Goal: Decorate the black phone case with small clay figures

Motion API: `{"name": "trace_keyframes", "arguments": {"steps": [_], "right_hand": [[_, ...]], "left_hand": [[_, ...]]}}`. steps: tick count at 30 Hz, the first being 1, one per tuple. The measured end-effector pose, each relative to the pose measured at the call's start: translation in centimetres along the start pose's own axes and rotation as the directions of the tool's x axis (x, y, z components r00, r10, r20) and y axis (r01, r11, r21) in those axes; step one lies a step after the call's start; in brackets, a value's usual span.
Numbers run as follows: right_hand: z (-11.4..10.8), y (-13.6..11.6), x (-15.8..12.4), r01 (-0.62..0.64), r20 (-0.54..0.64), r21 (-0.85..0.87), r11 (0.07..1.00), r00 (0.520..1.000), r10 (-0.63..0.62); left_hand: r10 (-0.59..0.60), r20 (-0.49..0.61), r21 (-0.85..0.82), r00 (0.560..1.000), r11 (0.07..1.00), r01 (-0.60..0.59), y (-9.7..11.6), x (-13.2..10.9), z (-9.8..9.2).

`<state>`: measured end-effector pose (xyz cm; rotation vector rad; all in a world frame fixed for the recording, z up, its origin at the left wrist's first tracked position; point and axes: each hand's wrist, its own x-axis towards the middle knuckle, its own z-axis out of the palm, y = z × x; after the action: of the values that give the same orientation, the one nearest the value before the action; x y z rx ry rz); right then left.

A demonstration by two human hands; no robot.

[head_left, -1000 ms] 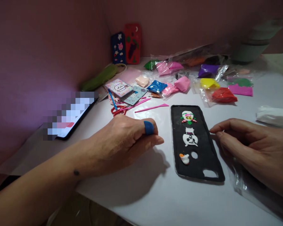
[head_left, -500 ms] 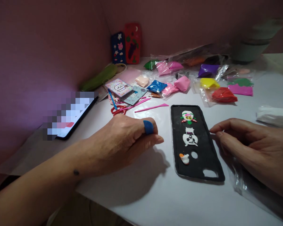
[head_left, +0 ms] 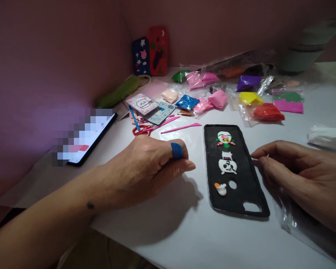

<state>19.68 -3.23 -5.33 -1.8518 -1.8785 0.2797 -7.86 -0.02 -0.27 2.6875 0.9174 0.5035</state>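
Observation:
A black phone case [head_left: 239,164] lies flat on the white table, its border raised. On it sit a white face figure with green and striped trim [head_left: 224,138], an upside-down white figure with black lines [head_left: 227,164], and a small white and orange piece [head_left: 221,189]. My left hand [head_left: 156,168] hovers left of the case, fingers curled in and thumb near them. A blue band [head_left: 177,150] wraps its index finger; the inside of the hand is hidden. At the case's right edge, my right hand [head_left: 299,175] has thumb and index tips close together. Whatever they pinch is too small to tell.
Bagged clay in several colours, such as a red packet [head_left: 268,112], spreads across the back. Pink tools [head_left: 181,128], red-handled scissors [head_left: 141,130] and cards [head_left: 142,103] lie behind my left hand. A phone [head_left: 92,138] leans at left. Two decorated cases, one red [head_left: 158,50], stand behind.
The view has shifted slightly, so the case and packets appear a little further right. Both hands keep nearly the same pose beside the case.

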Motion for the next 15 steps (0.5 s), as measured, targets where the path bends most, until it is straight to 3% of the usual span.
{"name": "trace_keyframes", "arguments": {"steps": [15], "right_hand": [[-0.25, -0.34, -0.02, 0.028, -0.018, -0.006, 1.0, 0.999, -0.028]], "left_hand": [[-0.002, 0.023, 0.004, 1.0, 1.0, 0.002, -0.14, 0.11, 0.11]]}}
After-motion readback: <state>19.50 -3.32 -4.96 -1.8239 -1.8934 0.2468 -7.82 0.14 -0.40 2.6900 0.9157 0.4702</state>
